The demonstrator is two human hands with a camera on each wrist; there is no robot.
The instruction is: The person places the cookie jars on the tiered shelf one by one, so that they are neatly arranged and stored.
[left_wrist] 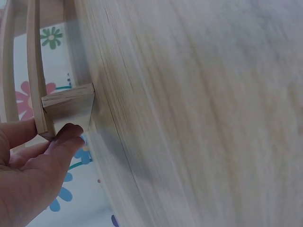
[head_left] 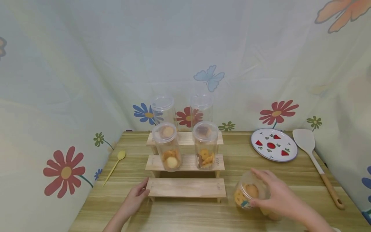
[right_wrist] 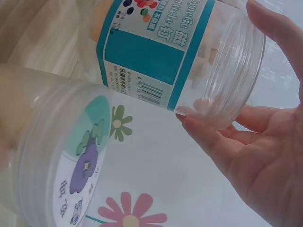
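Observation:
My right hand [head_left: 276, 195] grips a clear plastic jar [head_left: 246, 193] of cookies around its lid end. In the right wrist view the jar's teal and white label [right_wrist: 142, 56] faces the camera, and the fingertips [right_wrist: 199, 130] press the rim. A three-step wooden rack [head_left: 185, 187] stands in the middle of the table. Its lowest step is pinched at the left end by my left hand [head_left: 134, 198], thumb and fingers around the board's end in the left wrist view. Two lidded cookie jars, left [head_left: 168, 148] and right [head_left: 205, 146], stand on the middle step.
Two clear jars [head_left: 163, 108] [head_left: 201, 106] stand on the top step. Beside the held jar is another lidded container [right_wrist: 71, 161] with a purple print. A patterned plate [head_left: 273, 145] and a white spatula [head_left: 307, 145] lie right; a yellow spoon [head_left: 117, 164] lies left.

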